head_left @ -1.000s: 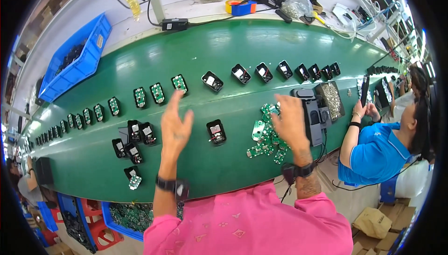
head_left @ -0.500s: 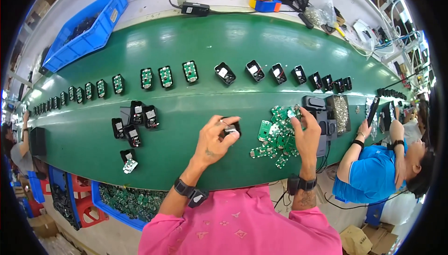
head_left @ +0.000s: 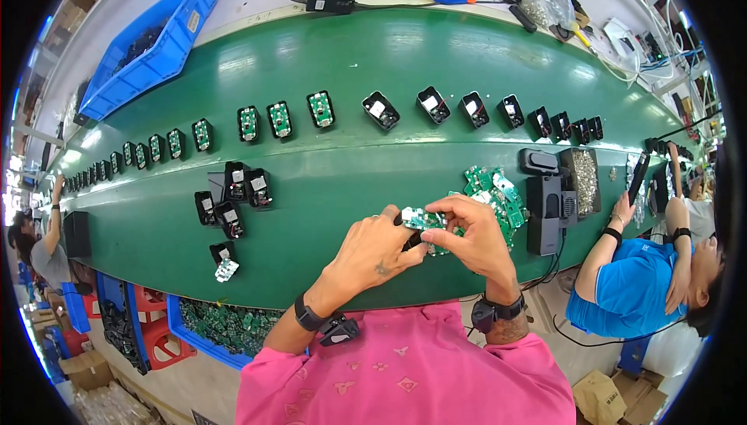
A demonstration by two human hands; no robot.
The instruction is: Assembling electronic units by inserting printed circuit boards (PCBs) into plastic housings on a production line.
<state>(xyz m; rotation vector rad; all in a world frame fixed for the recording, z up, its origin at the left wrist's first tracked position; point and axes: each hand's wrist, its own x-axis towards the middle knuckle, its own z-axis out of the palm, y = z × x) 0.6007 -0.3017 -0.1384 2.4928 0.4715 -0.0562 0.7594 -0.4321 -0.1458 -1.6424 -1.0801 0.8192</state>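
Observation:
Near the front of the green bench my two hands meet. My left hand (head_left: 372, 250) is closed around a small black plastic case (head_left: 408, 243), mostly hidden by its fingers. Between the thumb and fingers of my right hand (head_left: 473, 232) is a green circuit board (head_left: 422, 219), held at the case's upper end; whether it sits inside the case I cannot tell. Just beyond my right hand lies a heap of green circuit boards (head_left: 498, 195). To the left are several black cases (head_left: 230, 219) with white parts inside, and one nearer case with a board (head_left: 226, 270) leaning against it.
Across the bench runs a row of cases, those at left holding boards (head_left: 248, 124), those at right showing white parts (head_left: 380, 110). A grey device (head_left: 542, 215) and a tray of small metal parts (head_left: 585, 180) stand right. A blue-shirted person (head_left: 626, 285) sits beyond.
My right hand has moved left from the heap to my left hand, bringing a circuit board to the black case. My left hand has turned and shifted slightly right.

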